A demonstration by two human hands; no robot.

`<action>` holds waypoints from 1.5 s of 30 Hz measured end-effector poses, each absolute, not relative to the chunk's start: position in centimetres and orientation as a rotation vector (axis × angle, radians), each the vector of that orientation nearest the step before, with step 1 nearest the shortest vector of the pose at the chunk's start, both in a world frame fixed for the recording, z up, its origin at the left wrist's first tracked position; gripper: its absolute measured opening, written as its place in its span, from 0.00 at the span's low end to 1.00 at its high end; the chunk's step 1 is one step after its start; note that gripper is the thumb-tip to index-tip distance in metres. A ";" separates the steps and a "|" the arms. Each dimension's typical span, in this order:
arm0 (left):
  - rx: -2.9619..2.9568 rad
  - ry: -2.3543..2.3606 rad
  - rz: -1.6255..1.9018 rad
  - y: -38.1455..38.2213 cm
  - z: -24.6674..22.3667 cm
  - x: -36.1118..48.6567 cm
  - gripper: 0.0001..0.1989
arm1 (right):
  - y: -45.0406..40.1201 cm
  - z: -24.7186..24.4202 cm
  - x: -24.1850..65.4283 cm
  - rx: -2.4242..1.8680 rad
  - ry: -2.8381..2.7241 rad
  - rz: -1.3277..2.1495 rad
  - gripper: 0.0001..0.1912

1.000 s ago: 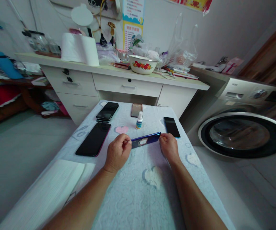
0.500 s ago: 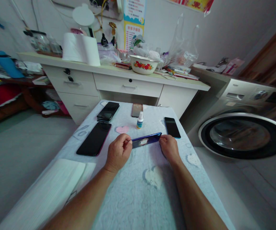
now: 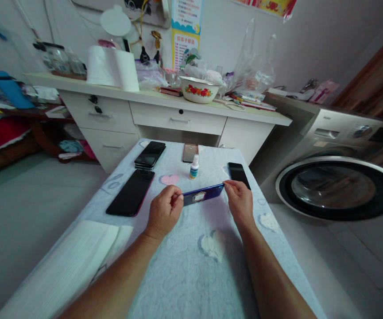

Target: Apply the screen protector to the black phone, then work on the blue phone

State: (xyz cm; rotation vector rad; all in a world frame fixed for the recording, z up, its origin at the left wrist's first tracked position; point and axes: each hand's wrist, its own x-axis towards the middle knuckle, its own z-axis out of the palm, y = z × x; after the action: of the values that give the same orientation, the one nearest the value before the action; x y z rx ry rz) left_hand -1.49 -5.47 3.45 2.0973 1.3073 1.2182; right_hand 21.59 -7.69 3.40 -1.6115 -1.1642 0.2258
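Observation:
A blue smartphone [image 3: 211,192] is held on its long edge above the cloth, its back with a pale sticker turned toward me. My left hand [image 3: 165,210] pinches its left end between thumb and fingers. At the other end, my right hand [image 3: 240,201] has thumb and fingertips closed on the upper right corner. Just beyond the phone stands a small white spray bottle [image 3: 194,167] with a blue and yellow label. A black phone [image 3: 238,173] lies behind my right hand, partly covered by it. To the left of my left hand rests a large dark tablet [image 3: 130,193].
Several stacked dark phones [image 3: 150,153] lie at the table's far left, and a brownish phone [image 3: 190,153] at the far edge. A folded white cloth [image 3: 68,261] covers the near left. Beyond are a white desk [image 3: 178,120] and a washing machine [image 3: 337,168] on the right.
My right hand has shifted slightly right and up along the phone's right end, now gripping its upper corner and covering more of the black phone. The left hand and blue phone are nearly unmoved.

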 end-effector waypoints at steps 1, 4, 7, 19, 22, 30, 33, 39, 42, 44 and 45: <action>2.100 1.306 1.216 -5.5 3.5 -1.5 0.04 | -7.8 3.6 21.4 -1.607 -1.181 0.196 0.13; 2.103 1.308 1.215 -5.5 3.5 -1.4 0.04 | -7.9 3.9 21.1 -1.599 -1.245 0.109 0.10; 2.104 1.307 1.219 -5.5 3.6 -1.4 0.04 | -8.0 4.1 20.8 -1.594 -1.314 0.017 0.10; 2.102 1.313 1.214 -5.5 3.7 -1.4 0.04 | -8.7 4.9 18.4 -1.540 -1.561 -0.147 0.10; 2.106 1.316 1.211 -5.5 3.7 -1.4 0.04 | -8.9 5.0 17.8 -1.522 -1.620 -0.111 0.11; 2.111 1.319 1.206 -5.5 3.6 -1.4 0.04 | -9.2 5.2 16.7 -1.486 -1.697 -0.034 0.12; 2.110 1.314 1.201 -5.5 3.6 -1.4 0.04 | -9.4 5.1 15.9 -1.471 -1.741 -0.020 0.13; 2.123 1.307 1.198 -5.4 3.7 -1.4 0.04 | -9.5 4.8 15.0 -1.404 -1.796 0.013 0.13; 2.122 1.307 1.200 -5.3 3.7 -1.4 0.04 | -9.5 4.9 15.4 -1.422 -1.771 -0.011 0.13; 2.121 1.309 1.203 -5.4 3.7 -1.4 0.04 | -9.3 5.1 15.9 -1.453 -1.728 -0.041 0.13; 2.120 1.308 1.204 -5.4 3.7 -1.4 0.04 | -9.3 5.1 16.3 -1.471 -1.698 -0.060 0.13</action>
State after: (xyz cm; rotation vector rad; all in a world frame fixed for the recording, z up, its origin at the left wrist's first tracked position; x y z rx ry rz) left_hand -1.37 -5.37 3.67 2.1203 1.3076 1.2045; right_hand 16.25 -9.26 5.09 -1.4708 -1.6979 -0.0596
